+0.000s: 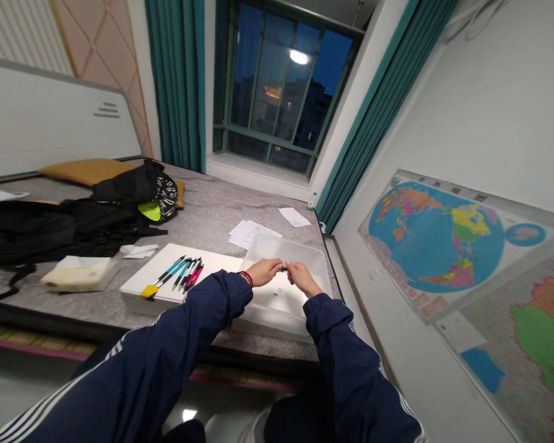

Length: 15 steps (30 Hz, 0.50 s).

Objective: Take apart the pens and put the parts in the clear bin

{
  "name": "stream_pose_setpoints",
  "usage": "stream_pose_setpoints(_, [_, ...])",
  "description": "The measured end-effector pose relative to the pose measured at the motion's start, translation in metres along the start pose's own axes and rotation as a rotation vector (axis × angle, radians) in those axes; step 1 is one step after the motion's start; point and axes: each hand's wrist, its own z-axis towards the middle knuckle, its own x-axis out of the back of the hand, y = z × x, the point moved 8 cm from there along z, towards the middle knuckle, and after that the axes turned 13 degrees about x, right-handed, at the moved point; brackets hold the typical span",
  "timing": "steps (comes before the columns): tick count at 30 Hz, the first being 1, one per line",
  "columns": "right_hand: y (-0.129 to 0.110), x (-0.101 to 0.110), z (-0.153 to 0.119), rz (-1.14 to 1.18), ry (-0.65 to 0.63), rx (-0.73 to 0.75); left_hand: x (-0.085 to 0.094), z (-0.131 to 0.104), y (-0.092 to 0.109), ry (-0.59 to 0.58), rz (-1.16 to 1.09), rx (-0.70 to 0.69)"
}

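Above a translucent plastic bin, my left hand and my right hand meet almost fingertip to fingertip. Both pinch a small dark piece, too small to make out clearly. A red band circles my left wrist. On the bin's pale floor lie a few tiny dark bits. Left of the bin, a white box carries several pens in turquoise, black and red, laid side by side, with a yellow and black item at its front edge.
A tissue pack and a crumpled tissue lie left of the box. Farther left is a black backpack. Papers lie behind the bin, with a small bottle at the back corner. Maps hang on the right wall.
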Motion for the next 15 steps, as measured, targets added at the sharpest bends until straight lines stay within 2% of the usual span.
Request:
stream_pose_setpoints(3, [-0.001, 0.004, 0.0, -0.039, 0.014, 0.009, 0.001, -0.001, 0.0, 0.018, -0.021, -0.014])
stream_pose_setpoints(7, [-0.004, 0.005, -0.002, -0.061, 0.017, 0.016, -0.001, -0.003, -0.001, -0.017, -0.051, -0.001])
stream_pose_setpoints(11, [-0.009, 0.005, -0.004, -0.06, 0.024, -0.006, 0.001, -0.002, -0.004, -0.012, -0.006, 0.036])
stream_pose_setpoints(15, [-0.01, 0.008, -0.005, -0.167, 0.013, -0.021, 0.0, 0.001, -0.005, -0.011, 0.032, 0.05])
